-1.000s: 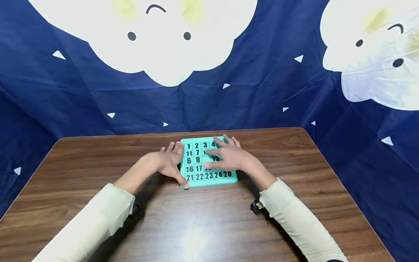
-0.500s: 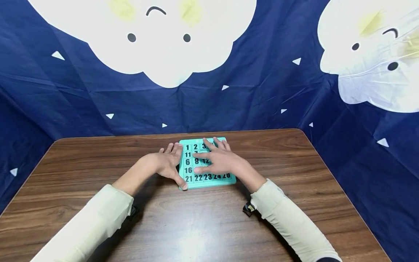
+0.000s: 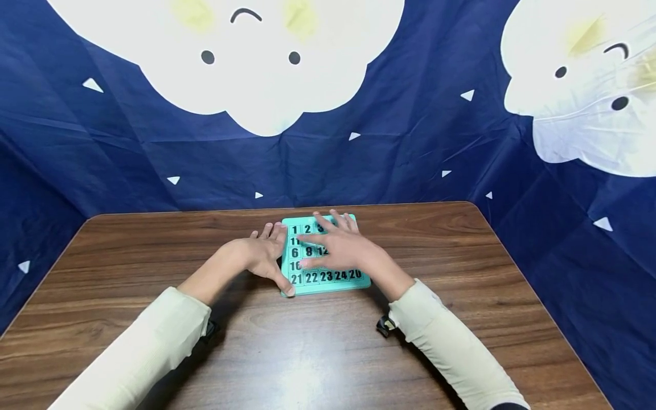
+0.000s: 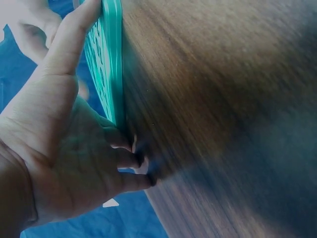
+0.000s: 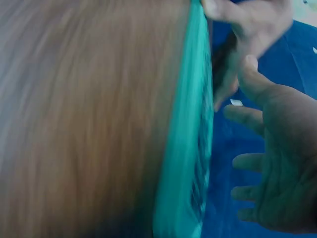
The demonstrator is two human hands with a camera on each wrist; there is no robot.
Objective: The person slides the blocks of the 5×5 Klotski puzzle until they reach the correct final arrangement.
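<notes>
A turquoise sliding number puzzle (image 3: 328, 288) with black-numbered tiles lies on the table near its far edge. My left hand (image 3: 261, 256) braces its left side, the thumb at the near corner and the fingers straight along the edge. The left wrist view shows that hand's palm (image 4: 69, 144) beside the frame's side wall (image 4: 115, 64). Over the tiles my right hand (image 3: 345, 250) spreads its fingers, hiding much of the upper right numbers. In the right wrist view its fingers (image 5: 247, 162) look straight; whether a fingertip touches a tile, I cannot tell.
The brown wooden table (image 3: 302, 353) extends around the puzzle on all sides. A dark blue curtain (image 3: 307, 165) with white clouds hangs behind the table and along its sides. Black straps with small devices (image 3: 385, 326) sit at the wrists.
My right hand has moved left across the tiles. The 12 tile now shows in the third row, where a bare slot was a second ago. My left hand keeps its place.
</notes>
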